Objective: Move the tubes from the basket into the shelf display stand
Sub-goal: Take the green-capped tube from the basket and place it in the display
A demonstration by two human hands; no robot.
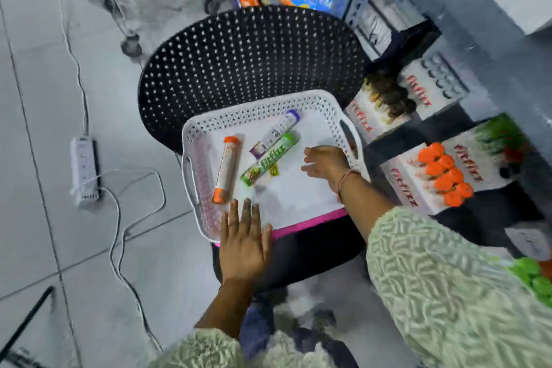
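A white perforated basket rests on a black chair seat. Three tubes lie in it: an orange tube at the left, a green tube in the middle and a purple tube behind the green one. My left hand lies flat and open on the basket's near rim, just below the orange tube. My right hand hovers inside the basket at its right side, fingers apart, a little right of the green tube and holding nothing. The display stand on the right holds several orange-capped tubes.
The black mesh chair back rises behind the basket. More white display boxes stand on the grey shelf at the right. Green caps show at the lower right edge. A white power strip and loose cables lie on the tiled floor at the left.
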